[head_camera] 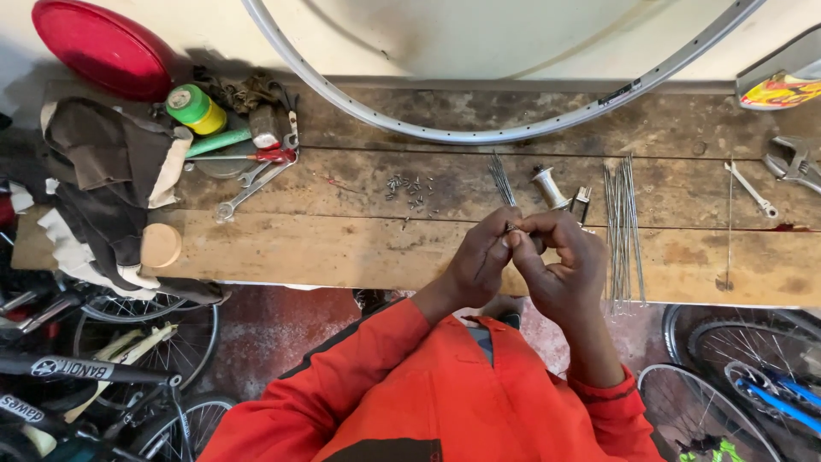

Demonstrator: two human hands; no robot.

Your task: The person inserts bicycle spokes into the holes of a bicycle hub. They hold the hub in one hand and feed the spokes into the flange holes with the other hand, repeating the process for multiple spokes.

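Observation:
Over the front edge of a wooden workbench point(342, 248), my left hand point(481, 261) and my right hand point(560, 261) meet, fingertips pinched together. Thin metal spokes point(502, 181) run up and away from my left fingers, which grip them. My right fingertips pinch a small part at the spokes' near end; it is too small to tell what it is. A silver wheel hub point(548, 188) lies just beyond my hands. A pile of small spoke nipples point(409, 190) sits to the left. More loose spokes point(623, 231) lie in a bundle to the right.
A bare wheel rim point(479, 133) leans on the wall behind the bench. Wrenches point(250, 184), a red-handled tool, a green-yellow tape roll point(195, 107), rags and a red dish point(103, 47) crowd the left. More wrenches point(791, 162) lie at right. Bicycles stand below.

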